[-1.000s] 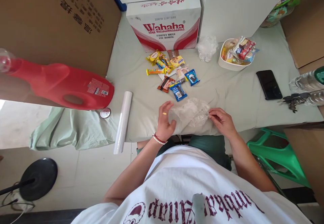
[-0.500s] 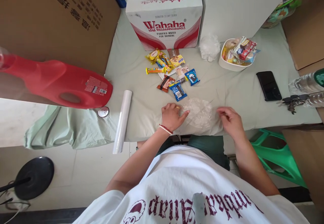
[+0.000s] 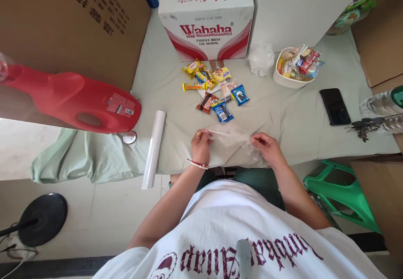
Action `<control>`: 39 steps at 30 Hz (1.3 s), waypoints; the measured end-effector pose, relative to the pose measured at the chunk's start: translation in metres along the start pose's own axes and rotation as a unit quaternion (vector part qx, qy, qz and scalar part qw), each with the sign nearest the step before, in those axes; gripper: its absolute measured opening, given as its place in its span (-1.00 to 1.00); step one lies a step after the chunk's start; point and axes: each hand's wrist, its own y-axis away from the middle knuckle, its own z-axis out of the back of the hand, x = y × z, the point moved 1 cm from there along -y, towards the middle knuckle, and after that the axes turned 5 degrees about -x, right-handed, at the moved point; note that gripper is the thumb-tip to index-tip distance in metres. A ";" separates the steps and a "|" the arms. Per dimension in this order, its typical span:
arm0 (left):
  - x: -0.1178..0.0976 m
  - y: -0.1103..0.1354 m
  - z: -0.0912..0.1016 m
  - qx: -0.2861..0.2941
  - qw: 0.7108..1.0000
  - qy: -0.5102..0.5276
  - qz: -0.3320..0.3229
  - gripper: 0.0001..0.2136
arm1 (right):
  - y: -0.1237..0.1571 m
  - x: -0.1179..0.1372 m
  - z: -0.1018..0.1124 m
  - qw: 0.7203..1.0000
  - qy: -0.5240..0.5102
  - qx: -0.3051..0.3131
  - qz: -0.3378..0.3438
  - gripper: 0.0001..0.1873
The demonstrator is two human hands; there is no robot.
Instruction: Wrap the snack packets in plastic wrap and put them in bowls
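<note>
Pinched crumpled, clear, thin plastic film [image 3: 229, 139] in left hand [image 3: 200, 148] and right hand [image 3: 269, 148], over the pale-green, cloth-covered desk [image 3: 178, 144]. Looked light, limp, slippery, easily torn; suited gentle fingertip holds at opposite edges.

Red bottle [image 3: 75, 98] cut off left

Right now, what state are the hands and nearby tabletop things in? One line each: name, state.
Left hand: pinching clear film
Right hand: pinching the film
Clear film: wrinkled, between both hands
Snack packets: loosely piled
White tub: uncovered, filled
Phone: lying flat, dark
Plastic roll: wound, lying down
Plastic clump: crumpled
</note>
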 end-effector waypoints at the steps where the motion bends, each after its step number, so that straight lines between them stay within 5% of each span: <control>1: -0.001 -0.003 0.002 -0.022 0.999 0.033 0.024 -0.78 | 0.000 0.001 0.003 0.998 -0.056 -0.009 -0.033 -0.65; 4: -0.003 -0.014 0.009 -0.057 0.997 0.024 0.054 -0.75 | -0.003 0.009 0.011 0.981 -0.163 -0.019 -0.100 -0.55; 8: -0.003 -0.020 0.030 -0.050 0.982 -0.184 0.013 -0.75 | -0.019 0.012 0.021 0.971 -0.178 -0.015 -0.160 -0.51; 10: -0.004 -0.015 0.043 -0.070 0.947 -0.306 -0.070 -0.80 | -0.030 0.010 0.022 0.975 -0.137 -0.026 -0.175 -0.55; 13: -0.008 0.001 0.055 -0.100 0.856 -0.415 -0.291 -0.79 | -0.046 0.008 0.017 0.981 -0.073 -0.026 -0.178 -0.65; 15: -0.010 0.011 0.055 -0.025 0.781 -0.438 -0.445 -0.79 | -0.056 0.008 0.010 0.985 -0.041 -0.009 -0.170 -0.71; 17: -0.009 0.017 0.049 0.138 0.708 -0.440 -0.534 -0.72 | -0.066 0.009 0.005 0.989 -0.004 0.014 -0.146 -0.76; 20: -0.006 0.013 0.038 0.315 0.648 -0.468 -0.512 -0.63 | -0.080 0.010 0.006 0.992 0.099 0.022 -0.079 -0.79; 22: -0.003 0.006 0.032 0.319 0.658 -0.512 -0.449 -0.63 | -0.084 0.013 0.012 0.977 0.212 -0.030 -0.007 -0.72; 25: -0.002 0.002 0.025 0.291 0.688 -0.548 -0.376 -0.59 | -0.077 0.029 0.017 0.916 0.357 -0.112 0.149 -0.48; 27: -0.005 0.004 0.021 0.289 0.696 -0.557 -0.350 -0.55 | -0.063 0.041 0.010 0.882 0.385 -0.052 0.268 -0.41; 30: -0.013 0.008 0.016 0.286 0.698 -0.575 -0.316 -0.52 | -0.034 0.050 -0.008 0.835 0.361 0.150 0.387 -0.47; 32: -0.019 0.008 0.014 0.271 0.701 -0.591 -0.294 -0.51 | -0.014 0.045 -0.015 0.813 0.347 0.228 0.408 -0.60; 34: -0.025 0.006 0.013 0.245 0.705 -0.608 -0.272 -0.50 | 0.004 0.033 -0.013 0.816 0.341 0.242 0.399 -0.74; 39: -0.027 -0.012 0.021 0.142 0.743 -0.616 -0.218 -0.46 | 0.044 -0.010 0.015 0.868 0.305 0.219 0.323 -0.62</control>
